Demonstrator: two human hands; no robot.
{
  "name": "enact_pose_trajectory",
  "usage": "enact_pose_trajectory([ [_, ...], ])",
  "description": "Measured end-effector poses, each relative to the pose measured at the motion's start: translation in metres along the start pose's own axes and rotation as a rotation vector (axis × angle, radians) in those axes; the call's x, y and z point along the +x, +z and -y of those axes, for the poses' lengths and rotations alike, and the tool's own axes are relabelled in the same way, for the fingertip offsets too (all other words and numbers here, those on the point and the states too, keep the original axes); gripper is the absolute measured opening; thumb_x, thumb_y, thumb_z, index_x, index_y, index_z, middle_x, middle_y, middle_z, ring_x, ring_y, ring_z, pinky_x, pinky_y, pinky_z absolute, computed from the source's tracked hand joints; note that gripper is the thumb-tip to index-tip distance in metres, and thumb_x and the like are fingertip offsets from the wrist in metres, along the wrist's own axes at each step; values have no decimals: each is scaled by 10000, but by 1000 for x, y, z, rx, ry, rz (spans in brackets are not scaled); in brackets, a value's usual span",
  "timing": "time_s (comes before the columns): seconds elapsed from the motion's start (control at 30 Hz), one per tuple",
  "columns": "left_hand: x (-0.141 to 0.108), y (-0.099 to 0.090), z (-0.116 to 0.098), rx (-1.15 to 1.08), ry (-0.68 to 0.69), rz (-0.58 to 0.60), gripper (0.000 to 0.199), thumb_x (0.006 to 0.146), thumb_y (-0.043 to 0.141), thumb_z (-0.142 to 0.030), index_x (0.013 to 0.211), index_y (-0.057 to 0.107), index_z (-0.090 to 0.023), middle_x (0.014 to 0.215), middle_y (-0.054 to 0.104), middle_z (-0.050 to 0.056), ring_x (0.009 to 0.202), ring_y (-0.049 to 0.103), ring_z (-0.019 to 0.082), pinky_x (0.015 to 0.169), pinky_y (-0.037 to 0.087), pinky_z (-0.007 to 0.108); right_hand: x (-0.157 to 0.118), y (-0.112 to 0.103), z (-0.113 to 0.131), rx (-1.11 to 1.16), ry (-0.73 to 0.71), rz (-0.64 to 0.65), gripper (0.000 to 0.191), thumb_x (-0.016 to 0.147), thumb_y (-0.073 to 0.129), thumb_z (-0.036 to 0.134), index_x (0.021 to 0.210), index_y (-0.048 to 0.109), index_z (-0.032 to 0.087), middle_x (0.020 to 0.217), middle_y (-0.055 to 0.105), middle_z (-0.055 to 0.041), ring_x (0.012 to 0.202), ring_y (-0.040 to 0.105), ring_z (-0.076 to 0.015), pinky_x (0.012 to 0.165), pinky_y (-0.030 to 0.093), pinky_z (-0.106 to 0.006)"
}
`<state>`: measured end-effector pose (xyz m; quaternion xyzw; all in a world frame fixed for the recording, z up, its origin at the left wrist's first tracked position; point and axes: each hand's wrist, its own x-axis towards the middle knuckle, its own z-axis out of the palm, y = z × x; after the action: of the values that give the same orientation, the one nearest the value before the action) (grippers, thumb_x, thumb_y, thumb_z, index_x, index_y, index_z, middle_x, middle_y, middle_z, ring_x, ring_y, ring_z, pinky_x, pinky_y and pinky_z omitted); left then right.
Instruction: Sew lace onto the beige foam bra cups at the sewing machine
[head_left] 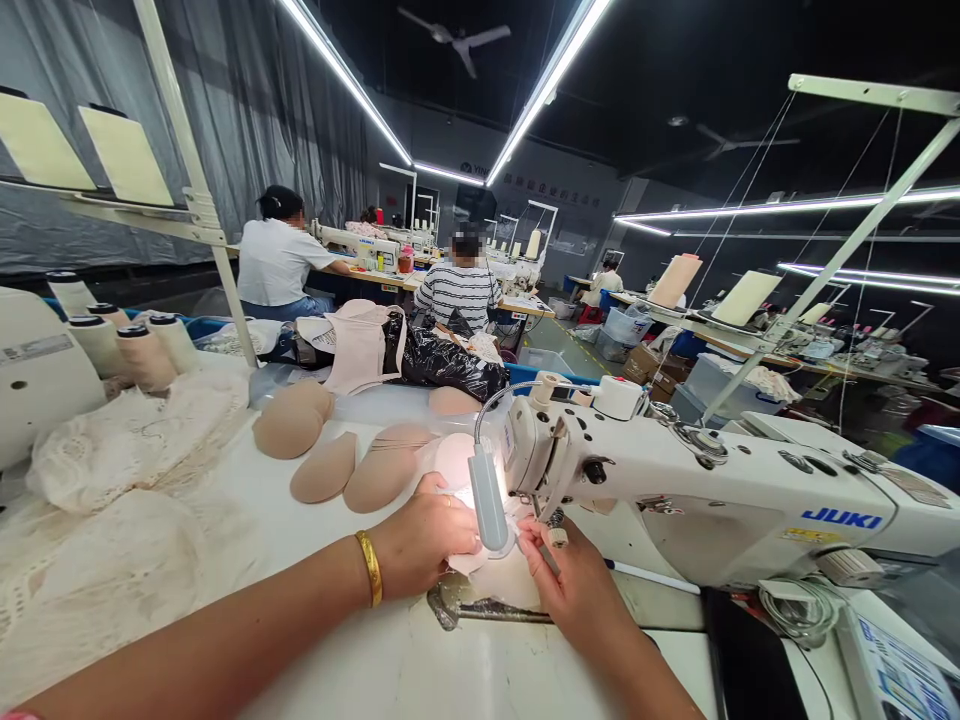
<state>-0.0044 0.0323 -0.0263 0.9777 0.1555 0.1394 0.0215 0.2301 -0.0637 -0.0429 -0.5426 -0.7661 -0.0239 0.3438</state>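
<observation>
A white sewing machine (720,500) reaches in from the right, its needle area lit by a grey lamp (489,500) on a bent neck. Pale pink fabric (469,562) lies under the needle area, partly hidden by the lamp. My left hand (427,530), with a gold bracelet at the wrist, has its fingers closed on the fabric's left side. To the right of the lamp, my right hand (562,570) pinches the fabric's edge between thumb and fingers, close below the needle. Beige cup pads (322,470) lie on the table to the left of my left hand.
Cream lace (127,520) is heaped at the left, near thread cones (146,355). Behind the pads sits a black plastic bag (450,370) with garments. A black phone-like object (750,650) lies at the lower right. Two people sit at machines farther ahead.
</observation>
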Motion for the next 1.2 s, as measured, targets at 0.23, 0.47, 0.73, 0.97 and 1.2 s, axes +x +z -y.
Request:
enact_pose_trajectory([
  [0.23, -1, 1, 0, 42, -15, 3, 238, 681, 652, -12, 794, 633, -221, 846, 719, -26, 840, 627, 214, 849, 300, 394, -2, 3, -4, -12, -24, -10, 223, 1075, 408, 247, 1123, 626, 248, 939, 720, -57, 844, 707, -239, 729, 584, -377],
  [0.47, -6, 0, -6, 107, 27, -60, 109, 818, 669, -126, 775, 601, -200, 826, 709, -11, 775, 590, 209, 868, 266, 448, -7, 2, -2, 3, -21, 160, 201, 1076, 413, 256, 1126, 607, 256, 949, 704, -52, 810, 659, -234, 679, 527, -351],
  [0.73, -15, 2, -25, 126, 101, -125, 283, 920, 680, -247, 683, 536, -189, 726, 638, -36, 645, 470, 158, 865, 265, 450, -10, -2, 8, 95, -130, 380, 219, 1038, 438, 156, 974, 623, 254, 899, 601, -26, 807, 581, -208, 748, 483, -349],
  [0.97, -9, 8, -25, 131, 15, -78, 253, 901, 687, -214, 692, 548, -181, 747, 654, -25, 715, 558, 185, 954, 282, 510, -10, 5, 5, 56, -54, 373, 258, 1003, 437, 109, 1028, 645, 259, 915, 600, -35, 828, 572, -224, 765, 479, -366],
  [1.2, 1, 7, -13, 129, -45, -66, 118, 929, 636, -162, 823, 650, -212, 852, 711, 5, 844, 597, 235, 1003, 259, 538, -7, 19, -1, -93, -25, 300, 237, 1014, 397, 156, 1053, 612, 248, 920, 623, -50, 813, 611, -245, 650, 445, -337],
])
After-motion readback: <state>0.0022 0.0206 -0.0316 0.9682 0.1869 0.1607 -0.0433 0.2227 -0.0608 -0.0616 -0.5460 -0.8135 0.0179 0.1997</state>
